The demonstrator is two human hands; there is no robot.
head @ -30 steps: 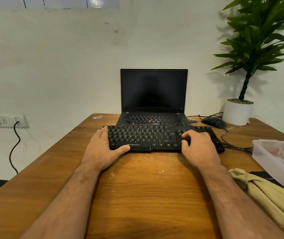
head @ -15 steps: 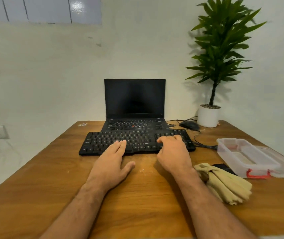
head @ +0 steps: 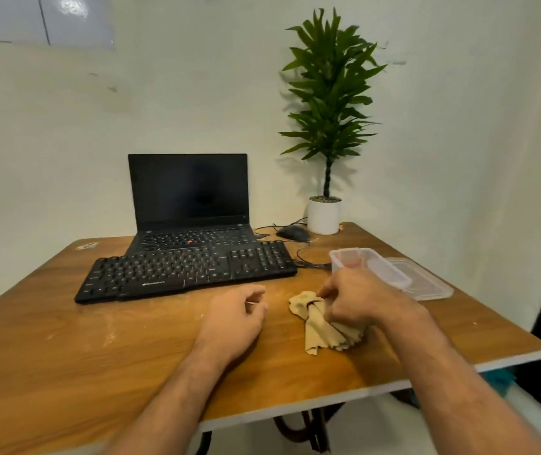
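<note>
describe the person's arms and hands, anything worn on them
The left arm and right arm are bare, lightly haired, with no sleeves in view. The left hand and right hand wear no gloves; no watch, band or ring shows.

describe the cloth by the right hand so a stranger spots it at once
On the brown wooden table, look right of the black external keyboard, in front of the clear plastic container. There the right hand grips a crumpled beige cloth, the only soft, wrinkled thing there.
</note>
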